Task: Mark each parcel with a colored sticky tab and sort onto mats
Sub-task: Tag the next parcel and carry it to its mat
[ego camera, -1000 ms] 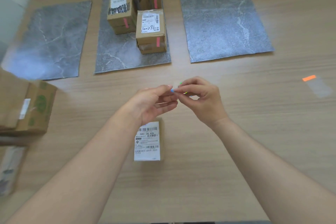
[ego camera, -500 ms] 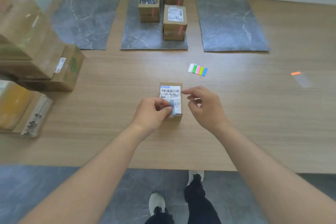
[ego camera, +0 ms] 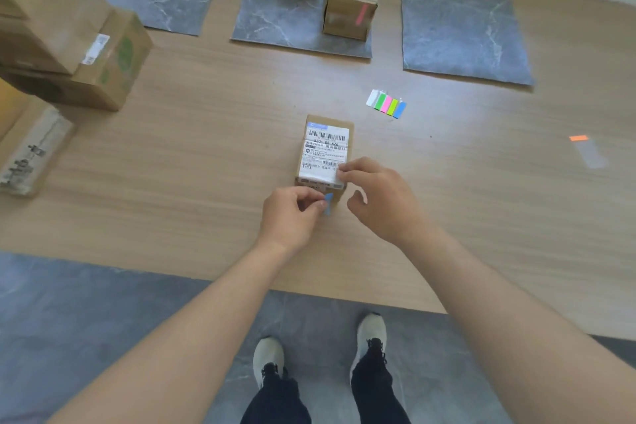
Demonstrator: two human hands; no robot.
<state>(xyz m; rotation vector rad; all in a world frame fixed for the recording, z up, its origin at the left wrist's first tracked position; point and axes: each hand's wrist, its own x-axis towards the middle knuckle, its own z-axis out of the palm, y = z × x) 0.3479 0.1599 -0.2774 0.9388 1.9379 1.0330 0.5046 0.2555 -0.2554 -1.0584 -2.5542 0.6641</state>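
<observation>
Blue tab [ego camera: 328, 204] dropped to brown parcel's [ego camera: 325, 148] front | left fingers [ego camera: 309, 199] pinch it | right fingers [ego camera: 349, 170] apart

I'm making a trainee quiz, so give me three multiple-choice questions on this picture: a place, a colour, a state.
1. Which mat holds the sorted parcels? A left, B middle, C right.
2. What colour is the tab that the left hand pinches? A blue, B orange, C green.
3. How does the nearest parcel lie? A label down, B flaps open, C label up.
Answers: B, three parcels stand on the middle mat; A, the pinched tab is blue; C, its label faces up.
</observation>
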